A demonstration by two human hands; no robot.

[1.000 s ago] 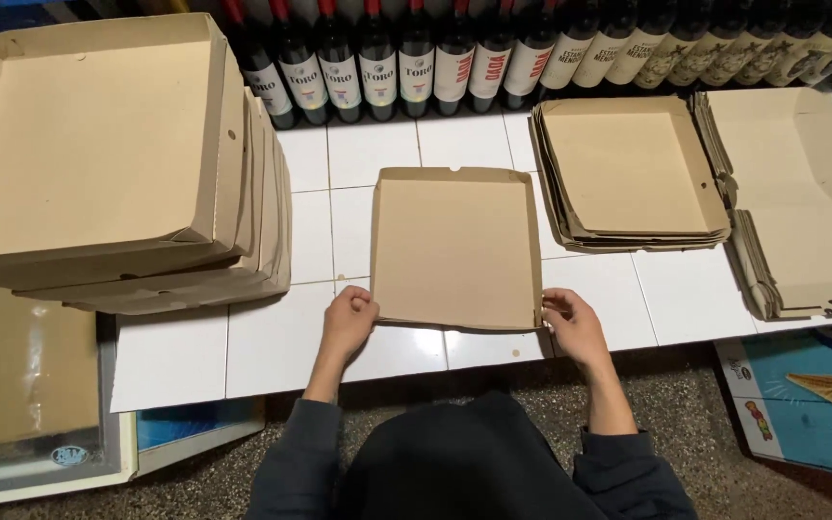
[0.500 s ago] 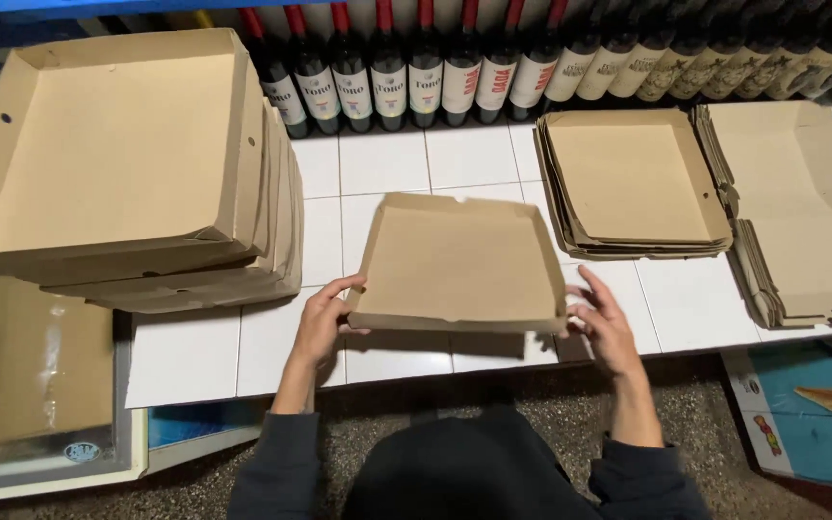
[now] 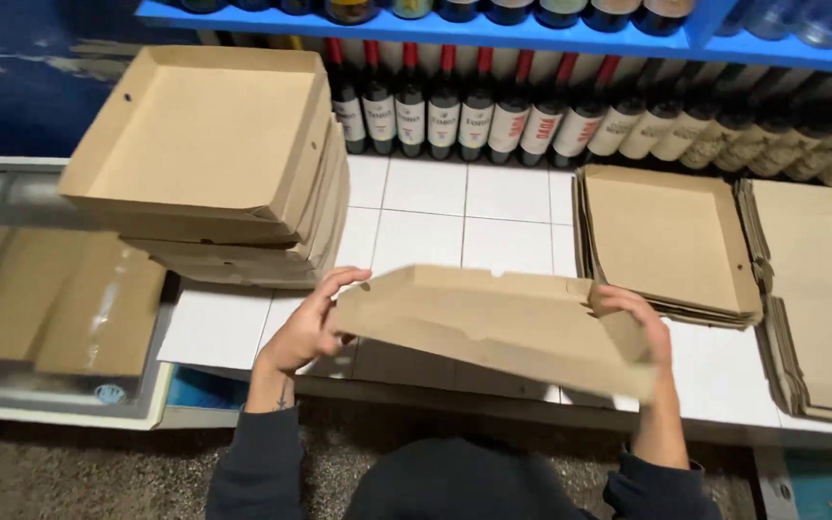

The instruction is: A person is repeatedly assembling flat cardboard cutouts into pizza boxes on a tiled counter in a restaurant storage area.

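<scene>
I hold a brown cardboard pizza box (image 3: 493,323) above the white tiled counter (image 3: 435,217), its near edge tipped up toward me. My left hand (image 3: 308,327) grips its left side and my right hand (image 3: 633,318) grips its right side. A stack of folded open boxes (image 3: 214,164) stands to the left. A pile of flat unfolded box blanks (image 3: 662,241) lies to the right, and a second pile of blanks (image 3: 820,289) lies at the far right.
A row of dark wine bottles (image 3: 474,106) lines the back of the counter under a blue shelf (image 3: 435,27). A glass case (image 3: 50,289) with flat cardboard on it sits at the left. Speckled floor lies below.
The box lay flat on the counter a second ago; both hands have lifted it and tilted its near edge up. The view has shifted closer.
</scene>
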